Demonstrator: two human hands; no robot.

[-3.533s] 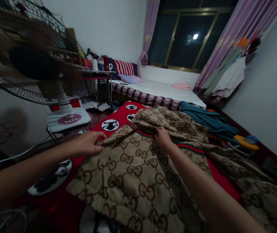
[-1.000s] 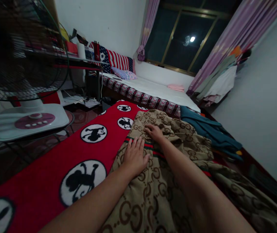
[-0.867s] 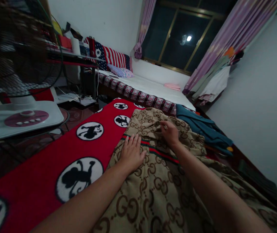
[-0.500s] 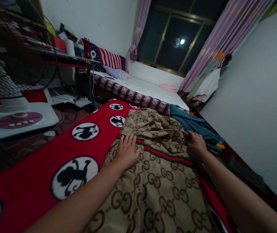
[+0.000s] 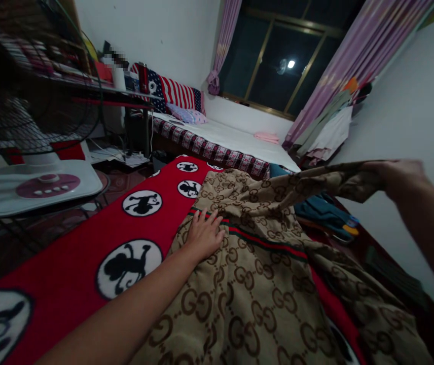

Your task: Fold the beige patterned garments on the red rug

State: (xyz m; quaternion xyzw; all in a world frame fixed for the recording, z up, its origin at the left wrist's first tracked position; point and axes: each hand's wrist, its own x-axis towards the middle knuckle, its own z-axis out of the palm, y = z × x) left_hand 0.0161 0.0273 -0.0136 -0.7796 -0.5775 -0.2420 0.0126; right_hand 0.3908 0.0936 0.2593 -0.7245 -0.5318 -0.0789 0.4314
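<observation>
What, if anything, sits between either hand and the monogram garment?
Nothing visible. The left hand lies flat on the monogram garment at its red-green stripe; the right hand grips a lifted part of it.

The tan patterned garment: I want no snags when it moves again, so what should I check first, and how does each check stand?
1. Left hand flat on the tan garment, at its striped band: ok.
2. Right hand closed on the lifted part of the garment, held up off the red blanket: ok.
3. Lifted part free of the teal clothes beneath it: cannot tell; it passes over them.
4. Cloth lying smooth: not ok; it is bunched beyond the band and rumpled at the right.
5. Fan base apart from the cloth: ok; it stands off to the left.
</observation>
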